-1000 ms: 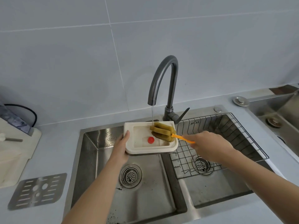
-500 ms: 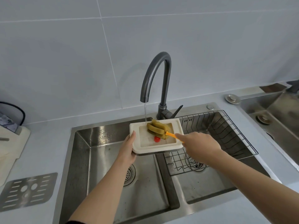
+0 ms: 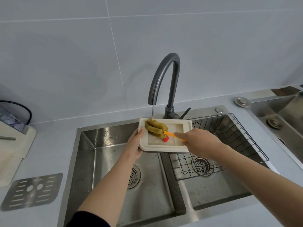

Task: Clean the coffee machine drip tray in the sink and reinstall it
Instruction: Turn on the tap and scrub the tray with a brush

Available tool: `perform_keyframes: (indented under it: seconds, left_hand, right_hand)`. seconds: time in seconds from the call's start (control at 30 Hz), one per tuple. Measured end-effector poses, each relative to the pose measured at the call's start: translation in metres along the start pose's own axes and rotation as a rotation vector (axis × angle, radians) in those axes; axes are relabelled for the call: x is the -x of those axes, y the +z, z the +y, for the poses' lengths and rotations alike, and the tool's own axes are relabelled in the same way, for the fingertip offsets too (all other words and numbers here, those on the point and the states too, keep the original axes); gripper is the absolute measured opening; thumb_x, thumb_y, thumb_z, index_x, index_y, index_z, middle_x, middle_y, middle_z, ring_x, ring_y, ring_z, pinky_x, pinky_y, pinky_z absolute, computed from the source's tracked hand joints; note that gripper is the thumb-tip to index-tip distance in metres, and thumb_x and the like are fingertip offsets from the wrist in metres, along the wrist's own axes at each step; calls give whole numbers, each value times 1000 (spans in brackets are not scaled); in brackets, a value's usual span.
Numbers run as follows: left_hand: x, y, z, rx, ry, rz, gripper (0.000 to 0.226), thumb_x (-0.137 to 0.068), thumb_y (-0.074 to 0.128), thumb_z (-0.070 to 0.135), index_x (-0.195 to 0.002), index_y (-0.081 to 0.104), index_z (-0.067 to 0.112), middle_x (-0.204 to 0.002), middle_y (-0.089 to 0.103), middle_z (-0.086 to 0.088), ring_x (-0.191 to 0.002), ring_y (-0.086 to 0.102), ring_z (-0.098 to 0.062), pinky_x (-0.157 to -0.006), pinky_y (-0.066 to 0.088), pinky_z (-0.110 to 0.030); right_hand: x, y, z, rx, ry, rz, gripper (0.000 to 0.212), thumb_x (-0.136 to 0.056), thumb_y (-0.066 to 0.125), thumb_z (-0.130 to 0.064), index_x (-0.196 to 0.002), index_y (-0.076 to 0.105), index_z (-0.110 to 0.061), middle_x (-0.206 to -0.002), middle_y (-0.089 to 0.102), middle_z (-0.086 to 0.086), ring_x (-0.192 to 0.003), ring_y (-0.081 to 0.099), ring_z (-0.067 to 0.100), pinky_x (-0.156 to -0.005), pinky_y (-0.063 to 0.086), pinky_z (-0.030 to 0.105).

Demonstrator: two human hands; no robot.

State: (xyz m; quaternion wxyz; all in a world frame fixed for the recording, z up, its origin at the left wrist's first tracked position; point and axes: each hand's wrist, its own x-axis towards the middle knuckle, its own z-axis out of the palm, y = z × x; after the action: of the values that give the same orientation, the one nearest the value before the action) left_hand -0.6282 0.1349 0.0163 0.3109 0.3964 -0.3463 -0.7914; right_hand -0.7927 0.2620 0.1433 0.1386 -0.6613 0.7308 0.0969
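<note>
A cream drip tray (image 3: pixel 177 147) with a small red float (image 3: pixel 165 139) inside is held above the divider of the double sink (image 3: pixel 85 161). My left hand (image 3: pixel 135 145) grips the tray's left edge. My right hand (image 3: pixel 199 143) holds the orange handle of a sponge brush (image 3: pixel 155 128), whose olive-green head rests in the tray's back left corner. A thin stream of water runs from the dark faucet (image 3: pixel 165 79) onto the sponge head.
The metal drip grate (image 3: pixel 32 191) lies on the counter at the left, by the cream coffee machine base (image 3: pixel 13 151). A wire rack (image 3: pixel 226 141) sits in the right basin. A second sink (image 3: pixel 278 115) is at the far right.
The sponge head has slid from the tray's right side to its back left corner, under the water stream. The view has shifted and both hands keep their grip.
</note>
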Motion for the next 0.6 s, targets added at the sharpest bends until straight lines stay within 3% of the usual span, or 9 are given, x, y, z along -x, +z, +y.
perform_keyframes:
  seconds: [0.2,0.3,0.37,0.43,0.6]
  left_hand:
    - [-3,0,11,-40,55,5,16,-93,47,23,-103,58,21,-101,64,-5,-91,63,-20,-72,54,-33]
    - [-5,-5,20,-50,84,14,17,-89,51,22,-105,59,20,-103,64,-6,-95,62,-21,-73,56,-30]
    - [-5,-8,27,-49,108,24,31,-82,57,24,-113,57,17,-107,64,-9,-99,61,-25,-72,57,-29]
    - [-2,-9,35,-74,119,30,41,-83,58,22,-123,53,16,-106,64,-7,-98,61,-24,-74,56,-31]
    - [2,-17,53,-125,158,70,35,-88,56,17,-122,52,20,-104,63,-3,-95,60,-24,-81,51,-43]
  right_hand:
    - [-5,-10,9,-34,-30,-22,50,-95,40,-16,-139,35,-38,-119,60,5,-111,56,26,-86,47,36]
    - [-7,-11,8,-33,-61,-52,48,-95,41,-18,-138,37,-39,-121,58,9,-115,53,28,-91,46,38]
    - [-8,-10,6,-20,-90,-65,47,-95,41,-19,-138,38,-39,-121,58,11,-114,54,29,-91,46,38]
    - [-10,-12,5,-9,-99,-62,48,-95,41,-19,-138,37,-39,-123,58,10,-116,53,28,-92,45,37]
    - [-16,-19,4,126,-135,-27,52,-95,38,-16,-139,33,-43,-116,59,7,-111,56,26,-81,45,35]
